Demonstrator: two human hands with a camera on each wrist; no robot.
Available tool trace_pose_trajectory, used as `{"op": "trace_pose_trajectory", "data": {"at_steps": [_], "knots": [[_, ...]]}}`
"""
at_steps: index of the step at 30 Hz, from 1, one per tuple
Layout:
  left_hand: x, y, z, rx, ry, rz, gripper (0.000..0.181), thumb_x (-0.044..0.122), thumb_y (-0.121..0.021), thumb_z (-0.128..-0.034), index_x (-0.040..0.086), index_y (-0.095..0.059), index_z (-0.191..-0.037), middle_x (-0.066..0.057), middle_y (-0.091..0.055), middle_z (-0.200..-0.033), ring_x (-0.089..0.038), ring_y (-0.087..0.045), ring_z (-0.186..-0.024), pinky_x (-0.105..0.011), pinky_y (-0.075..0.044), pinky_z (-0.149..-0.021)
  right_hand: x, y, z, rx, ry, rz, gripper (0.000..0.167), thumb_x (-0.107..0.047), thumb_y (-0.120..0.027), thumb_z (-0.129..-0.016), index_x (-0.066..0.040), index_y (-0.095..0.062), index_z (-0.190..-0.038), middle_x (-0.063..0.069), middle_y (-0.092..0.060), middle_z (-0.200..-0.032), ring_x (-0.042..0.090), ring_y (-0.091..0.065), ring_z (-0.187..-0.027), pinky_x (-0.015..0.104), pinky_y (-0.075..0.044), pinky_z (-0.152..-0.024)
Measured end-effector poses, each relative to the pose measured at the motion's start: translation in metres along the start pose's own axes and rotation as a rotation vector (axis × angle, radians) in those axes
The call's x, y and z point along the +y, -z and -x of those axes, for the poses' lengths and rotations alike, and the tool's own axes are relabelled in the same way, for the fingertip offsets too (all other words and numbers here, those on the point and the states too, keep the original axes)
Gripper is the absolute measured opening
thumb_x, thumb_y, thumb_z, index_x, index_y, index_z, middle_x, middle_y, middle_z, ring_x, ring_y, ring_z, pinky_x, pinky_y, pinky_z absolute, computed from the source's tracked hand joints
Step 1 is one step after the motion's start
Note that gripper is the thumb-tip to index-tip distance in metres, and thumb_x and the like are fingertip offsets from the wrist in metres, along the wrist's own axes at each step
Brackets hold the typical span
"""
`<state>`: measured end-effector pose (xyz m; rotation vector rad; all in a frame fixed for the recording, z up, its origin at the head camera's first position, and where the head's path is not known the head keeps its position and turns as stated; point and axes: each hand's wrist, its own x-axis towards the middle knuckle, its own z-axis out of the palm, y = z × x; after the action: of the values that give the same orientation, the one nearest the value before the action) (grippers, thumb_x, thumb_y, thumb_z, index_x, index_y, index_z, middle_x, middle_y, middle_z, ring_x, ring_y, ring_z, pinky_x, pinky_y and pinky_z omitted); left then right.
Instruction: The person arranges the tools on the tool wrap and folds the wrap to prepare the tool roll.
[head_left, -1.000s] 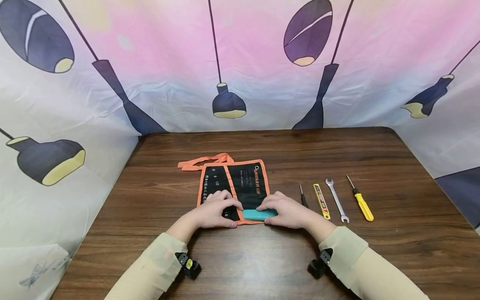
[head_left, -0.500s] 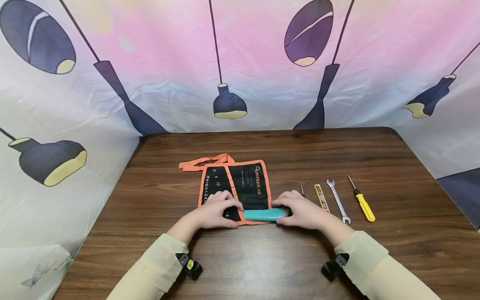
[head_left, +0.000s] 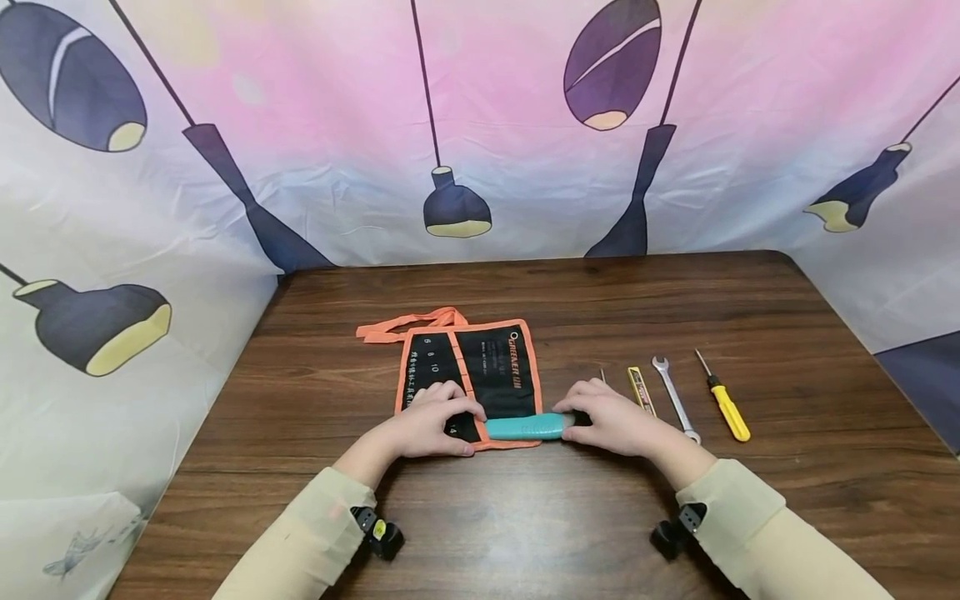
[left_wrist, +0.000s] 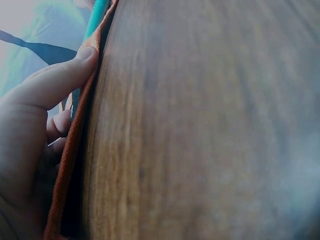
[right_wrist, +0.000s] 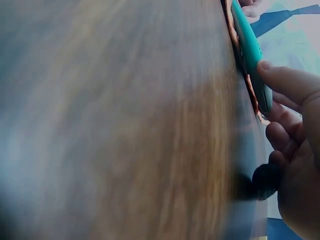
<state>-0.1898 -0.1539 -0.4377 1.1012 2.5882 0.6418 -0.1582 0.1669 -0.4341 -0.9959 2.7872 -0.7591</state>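
Note:
A black tool pouch [head_left: 495, 367] with orange edging lies flat on the table. From its pocket mouth a teal tool [head_left: 523, 428] with a smooth rounded handle and a dark end sticks out to the right; its other end is hidden in the pocket. My left hand [head_left: 431, 421] grips the pocket's near part, with the thumb on the orange edging [left_wrist: 75, 125] in the left wrist view. My right hand [head_left: 611, 419] pinches the dark end of the teal tool between thumb and fingers. In the right wrist view the tool [right_wrist: 250, 47] slants just above the table.
To the right lie a yellow-cased item [head_left: 640, 387], a double open-ended wrench [head_left: 675, 398] and a yellow-handled screwdriver [head_left: 727, 411]. A small dark tool is mostly hidden behind my right hand. Orange ties [head_left: 408, 322] trail from the pouch's far left. A printed curtain [head_left: 375, 208] borders the table.
My right hand has moved right along the teal tool, from near the pocket to its dark end. More of the tool's handle now shows. The left hand has stayed in place.

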Motion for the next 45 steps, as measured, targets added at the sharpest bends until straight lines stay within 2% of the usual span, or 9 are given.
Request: {"op": "trace_pose_trajectory", "data": {"at_steps": [10,22,36,45], "knots": [[-0.001,0.002,-0.001,-0.023,0.008,-0.013,0.037,0.05,-0.069,-0.0789,0.04,-0.059,-0.113,0.013,-0.042,-0.104,-0.011,-0.036,-0.094,-0.036,-0.029,-0.08,-0.008,-0.005,-0.013,-0.004,0.023,0.026,0.031,-0.026,-0.069,-0.085,-0.013,-0.067,-0.114,-0.007,-0.056,-0.102,0.013,-0.044,-0.092,0.033,-0.039,-0.078],[0.002,0.001,-0.004,-0.02,-0.003,-0.006,0.037,0.049,-0.069,-0.0795,0.039,-0.059,-0.114,0.012,-0.042,-0.102,-0.011,-0.036,-0.093,-0.035,-0.028,-0.079,-0.019,-0.009,-0.022,0.0,0.061,0.076,0.029,-0.025,-0.07,-0.085,-0.011,-0.068,-0.11,-0.003,-0.058,-0.102,0.016,-0.046,-0.093,0.036,-0.039,-0.082],[0.003,0.002,-0.004,-0.008,0.014,-0.003,0.036,0.05,-0.069,-0.0796,0.038,-0.059,-0.112,0.012,-0.042,-0.1,-0.011,-0.036,-0.09,-0.035,-0.027,-0.076,-0.031,-0.018,-0.034,-0.003,0.051,0.077,0.03,-0.026,-0.07,-0.084,-0.01,-0.068,-0.11,-0.003,-0.058,-0.1,0.015,-0.045,-0.09,0.033,-0.039,-0.078],[0.002,0.0,-0.004,0.019,0.001,-0.004,0.034,0.049,-0.068,-0.0802,0.037,-0.059,-0.111,0.012,-0.042,-0.1,-0.011,-0.036,-0.088,-0.035,-0.027,-0.075,-0.037,-0.025,-0.043,0.01,0.06,0.076,0.03,-0.026,-0.069,-0.086,-0.01,-0.068,-0.111,-0.002,-0.057,-0.1,0.014,-0.045,-0.09,0.031,-0.04,-0.078]]}}
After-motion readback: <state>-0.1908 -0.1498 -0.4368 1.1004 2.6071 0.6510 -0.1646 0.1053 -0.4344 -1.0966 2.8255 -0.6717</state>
